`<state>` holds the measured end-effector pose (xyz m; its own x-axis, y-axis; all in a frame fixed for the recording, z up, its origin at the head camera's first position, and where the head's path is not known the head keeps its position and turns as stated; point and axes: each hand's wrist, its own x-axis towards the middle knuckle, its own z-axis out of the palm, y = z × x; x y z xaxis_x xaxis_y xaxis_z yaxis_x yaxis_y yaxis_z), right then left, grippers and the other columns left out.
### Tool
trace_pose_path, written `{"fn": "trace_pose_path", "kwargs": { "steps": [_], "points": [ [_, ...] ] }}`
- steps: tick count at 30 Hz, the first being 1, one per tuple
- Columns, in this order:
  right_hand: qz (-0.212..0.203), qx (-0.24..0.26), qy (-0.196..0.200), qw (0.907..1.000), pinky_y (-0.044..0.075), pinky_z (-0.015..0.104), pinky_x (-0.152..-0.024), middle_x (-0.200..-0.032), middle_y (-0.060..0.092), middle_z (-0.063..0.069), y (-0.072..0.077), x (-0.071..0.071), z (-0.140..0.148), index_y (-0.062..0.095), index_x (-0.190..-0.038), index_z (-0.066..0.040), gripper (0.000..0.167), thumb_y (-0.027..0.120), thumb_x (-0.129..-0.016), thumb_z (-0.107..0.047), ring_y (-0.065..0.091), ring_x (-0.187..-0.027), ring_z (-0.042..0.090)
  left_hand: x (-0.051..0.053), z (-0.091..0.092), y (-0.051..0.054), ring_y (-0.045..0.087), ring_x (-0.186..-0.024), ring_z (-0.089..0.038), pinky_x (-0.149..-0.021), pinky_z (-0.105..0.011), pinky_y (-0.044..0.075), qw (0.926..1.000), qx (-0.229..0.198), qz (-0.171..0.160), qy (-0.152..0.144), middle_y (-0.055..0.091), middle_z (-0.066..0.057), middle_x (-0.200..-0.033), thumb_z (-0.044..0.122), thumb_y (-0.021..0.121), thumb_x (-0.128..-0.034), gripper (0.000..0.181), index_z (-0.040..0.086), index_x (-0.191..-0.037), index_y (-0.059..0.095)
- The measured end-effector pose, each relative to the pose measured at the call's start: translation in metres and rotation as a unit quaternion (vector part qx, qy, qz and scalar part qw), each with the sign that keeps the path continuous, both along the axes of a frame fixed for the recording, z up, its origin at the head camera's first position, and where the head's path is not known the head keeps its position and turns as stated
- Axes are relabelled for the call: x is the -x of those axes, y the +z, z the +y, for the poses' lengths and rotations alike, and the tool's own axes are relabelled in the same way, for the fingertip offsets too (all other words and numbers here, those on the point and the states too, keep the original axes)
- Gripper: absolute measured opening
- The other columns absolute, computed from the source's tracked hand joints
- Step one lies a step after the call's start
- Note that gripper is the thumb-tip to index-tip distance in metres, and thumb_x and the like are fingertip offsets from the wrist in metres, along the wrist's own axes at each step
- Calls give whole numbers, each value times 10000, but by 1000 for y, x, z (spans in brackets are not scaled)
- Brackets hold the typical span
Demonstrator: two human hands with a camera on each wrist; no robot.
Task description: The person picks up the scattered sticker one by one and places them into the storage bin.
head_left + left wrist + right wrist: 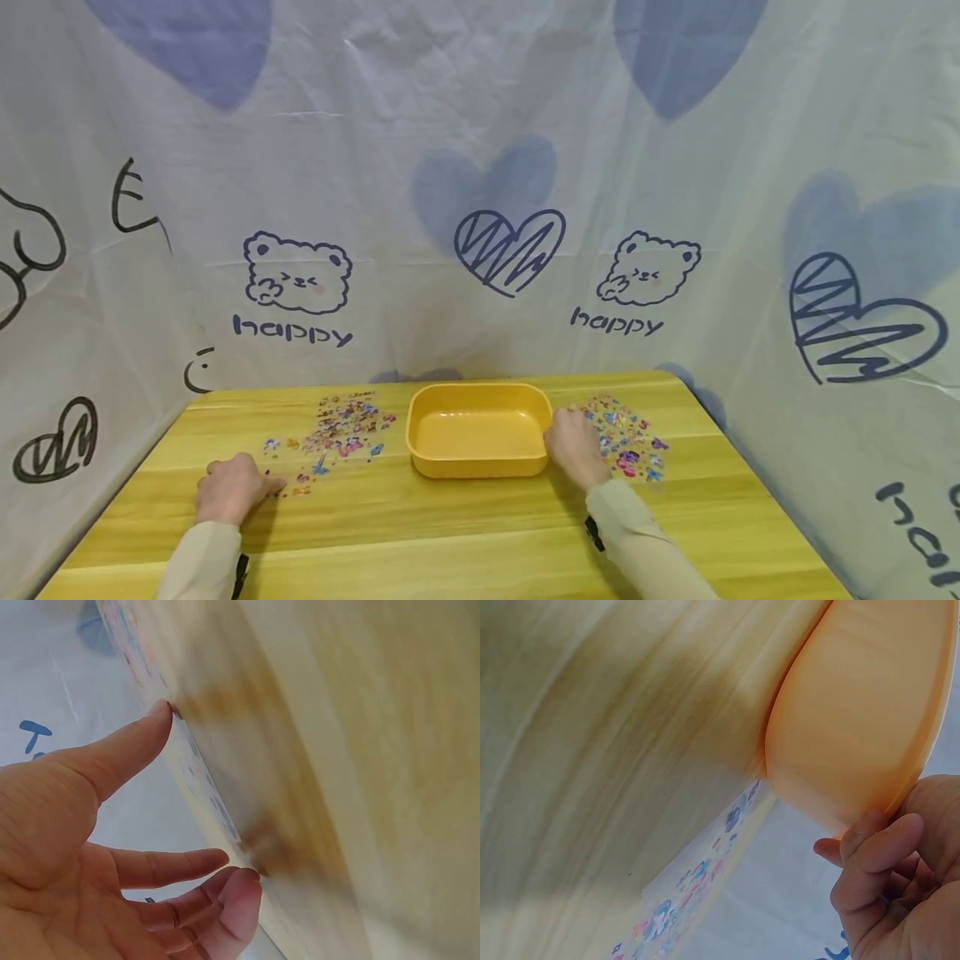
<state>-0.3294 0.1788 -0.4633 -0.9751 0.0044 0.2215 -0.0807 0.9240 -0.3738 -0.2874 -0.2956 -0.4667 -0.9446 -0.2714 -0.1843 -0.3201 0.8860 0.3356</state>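
Observation:
A yellow plastic basin [480, 468] stands at the far middle of the table. My right hand [577, 446] grips its right rim; in the right wrist view the curled fingers [877, 851] lie against the outside of the basin [855, 712], and the thumb is mostly hidden. My left hand [234, 490] rests low on the table at the left, beside a patch of small colourful flower prints [348, 446]. Its thumb [135, 746] stretches out to the patch's near edge, apart from the loosely bent fingers. Nothing shows between them.
Right of the basin lies a second patch of flower prints [626, 458], which looks in the right wrist view like a clear sheet [697, 877] with a straight edge. A printed cloth [420, 100] hangs behind and beside the wood-patterned table [405, 550].

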Motion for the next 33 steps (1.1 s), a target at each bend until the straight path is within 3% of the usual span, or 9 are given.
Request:
{"fn": "trace_pose_path", "kwargs": {
  "steps": [3, 7, 14, 20, 24, 28, 33],
  "points": [
    [0, -37, -38, 10000, 379, 249, -455, -629, 509, 78, 0, -1, 1, 504, -616, -71, 255, 556, -853, 5, 480, -533, 189, 2, -1, -1, 502, -877, -569, -726, -573, 462, 9999, 69, -91, 23, 466, -460, -968, 440, 725, -853, 627, -155, -1020, 620],
    [40, -56, -44, 10000, 372, 252, -454, -625, 504, 77, 0, -1, 1, 493, -608, -74, 263, 553, -851, 7, 475, -533, 192, 2, -3, -2, 507, -876, -533, -743, -562, 458, 9999, 84, -90, -10, 498, -458, -982, 430, 739, -845, 615, -155, -994, 624],
    [43, -13, -59, 10000, 370, 247, -456, -627, 501, 78, -1, -1, 3, 486, -600, -73, 272, 551, -851, 10, 473, -533, 189, 1, 0, 3, 537, -761, -351, -656, -465, 481, 10000, -3, 59, -55, 603, -343, -930, 354, 775, -830, 477, -93, -908, 626],
    [79, -40, -98, 9999, 386, 256, -462, -641, 512, 88, 0, -1, 5, 484, -596, -71, 273, 558, -847, 10, 482, -542, 197, 3, 4, 4, 523, -745, -329, -626, -444, 480, 9998, -203, 61, 11, 600, -307, -912, 316, 780, -831, 422, -65, -887, 608],
    [73, -93, -74, 9999, 389, 261, -464, -654, 518, 88, 0, 0, 5, 497, -609, -69, 256, 574, -843, -2, 483, -553, 198, 4, 1, 2, 513, -671, -273, -584, -377, 447, 9991, -424, -14, -37, 588, -220, -792, 294, 769, -842, 399, -61, -874, 591],
    [89, -33, -60, 9999, 384, 263, -454, -653, 517, 89, -1, 0, 3, 494, -608, -69, 255, 573, -842, -3, 480, -547, 199, 6, -7, -2, 568, -531, -180, -512, -313, 484, 9917, -1265, -189, 122, 574, -136, -678, 208, 729, -873, 378, -98, -948, 521],
    [112, -22, -27, 9999, 386, 262, -458, -663, 526, 90, 0, -1, 0, 504, -615, -67, 247, 569, -844, -2, 479, -551, 196, 3, -18, -8, 624, -494, -151, -486, -282, 537, 9689, -2393, -277, 570, 591, -91, -616, 123, 647, -914, 245, -63, -895, 488]
  ]
}}
